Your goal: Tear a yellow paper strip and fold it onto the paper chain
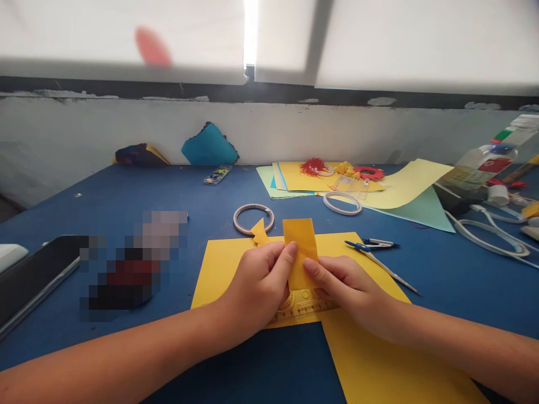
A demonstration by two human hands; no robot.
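Observation:
Between my two hands stands a small rectangular piece of yellow paper [302, 247], held up over the table. My left hand [263, 280] pinches its left side, thumb in front. On its lower right edge my right hand [347, 286] closes, also thumb in front; the fingers behind the paper are hidden. Below lies a clear plastic ruler [305, 303] with a round cutout pattern, on a larger yellow sheet [219, 269]. A folded yellow paper piece [260, 231] rests at that sheet's far edge, beside a tape roll [238, 224]. A blue-handled compass [387, 269] lies to the right.
Another tape roll [343, 211] lies near stacked coloured paper [404, 191] with red string [314, 167]. Bottles [480, 168] and a white cable [497, 241] are at right. A black device [42, 275] and a pixelated patch are at left. A yellow sheet [387, 365] reaches the near edge.

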